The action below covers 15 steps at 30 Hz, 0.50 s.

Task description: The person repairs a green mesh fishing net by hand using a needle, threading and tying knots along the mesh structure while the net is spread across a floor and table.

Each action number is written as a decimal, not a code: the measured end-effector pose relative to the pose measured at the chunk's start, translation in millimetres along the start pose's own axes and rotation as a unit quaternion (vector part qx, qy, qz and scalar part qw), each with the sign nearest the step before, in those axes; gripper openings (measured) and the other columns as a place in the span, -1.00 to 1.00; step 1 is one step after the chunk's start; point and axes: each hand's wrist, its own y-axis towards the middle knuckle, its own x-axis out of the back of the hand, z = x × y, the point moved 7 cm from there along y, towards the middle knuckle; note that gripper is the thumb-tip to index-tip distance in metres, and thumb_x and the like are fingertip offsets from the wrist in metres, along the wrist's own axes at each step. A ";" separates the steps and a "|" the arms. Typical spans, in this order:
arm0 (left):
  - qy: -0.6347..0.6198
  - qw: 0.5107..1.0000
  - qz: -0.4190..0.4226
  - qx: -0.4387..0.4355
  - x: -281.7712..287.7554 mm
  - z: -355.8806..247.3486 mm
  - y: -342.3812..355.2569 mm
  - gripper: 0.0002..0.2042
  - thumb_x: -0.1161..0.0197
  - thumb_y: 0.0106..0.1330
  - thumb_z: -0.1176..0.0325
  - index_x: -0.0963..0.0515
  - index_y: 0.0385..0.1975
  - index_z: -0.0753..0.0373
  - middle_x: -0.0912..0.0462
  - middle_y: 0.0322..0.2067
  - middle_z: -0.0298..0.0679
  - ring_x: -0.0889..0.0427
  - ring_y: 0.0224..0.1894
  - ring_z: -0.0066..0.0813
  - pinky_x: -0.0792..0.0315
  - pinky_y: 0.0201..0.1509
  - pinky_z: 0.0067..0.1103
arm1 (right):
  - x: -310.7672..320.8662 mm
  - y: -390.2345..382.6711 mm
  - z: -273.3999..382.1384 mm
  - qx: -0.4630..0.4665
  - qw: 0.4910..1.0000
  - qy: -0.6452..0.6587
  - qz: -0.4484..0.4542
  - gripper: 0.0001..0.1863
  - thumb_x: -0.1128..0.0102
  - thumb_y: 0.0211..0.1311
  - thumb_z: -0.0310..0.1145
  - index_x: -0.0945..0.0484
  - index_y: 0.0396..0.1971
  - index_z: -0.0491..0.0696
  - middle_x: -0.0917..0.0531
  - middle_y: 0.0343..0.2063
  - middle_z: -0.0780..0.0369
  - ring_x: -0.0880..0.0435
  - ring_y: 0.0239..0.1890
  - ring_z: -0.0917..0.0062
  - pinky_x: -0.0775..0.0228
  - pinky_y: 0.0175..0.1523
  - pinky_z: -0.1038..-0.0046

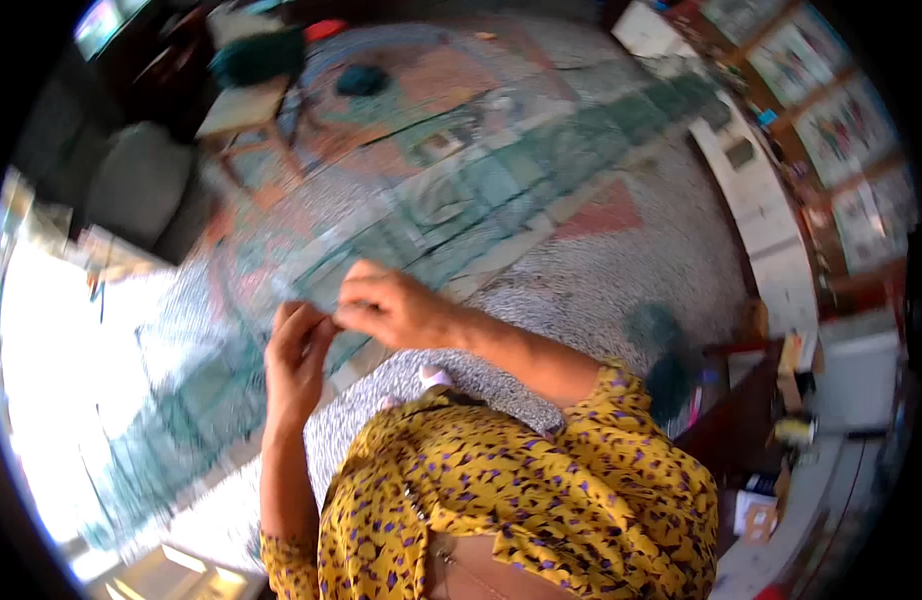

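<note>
In front of my body my left hand and my right hand meet at the fingertips. Thumb and fingers of each are pinched together. Whatever lies between them, if anything, is too small and blurred to make out. Both hands are raised over the pebbled floor, where a band of green patches runs diagonally beneath them. My forearms come up from the short sleeves of a yellow patterned top.
At the far left stand a wooden stool with a dark green bundle on it and a grey chair. Another dark bundle lies on the floor. White cabinets line the right; a cluttered table stands nearer.
</note>
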 end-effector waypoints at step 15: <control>-0.074 0.890 -0.249 0.375 107.3 223.4 -215.1 -0.81 -0.07 0.27 0.44 -0.53 -0.16 0.26 -0.60 -0.40 -0.33 -0.45 -0.50 -0.69 -0.39 -0.43 -0.73 | -10.2 21.3 25.5 -0.101 0.991 -0.069 0.049 -0.81 -0.13 0.24 -0.36 -0.49 -0.44 -0.19 -0.48 -0.55 0.41 -0.31 -0.51 0.79 -0.15 -0.41 0.72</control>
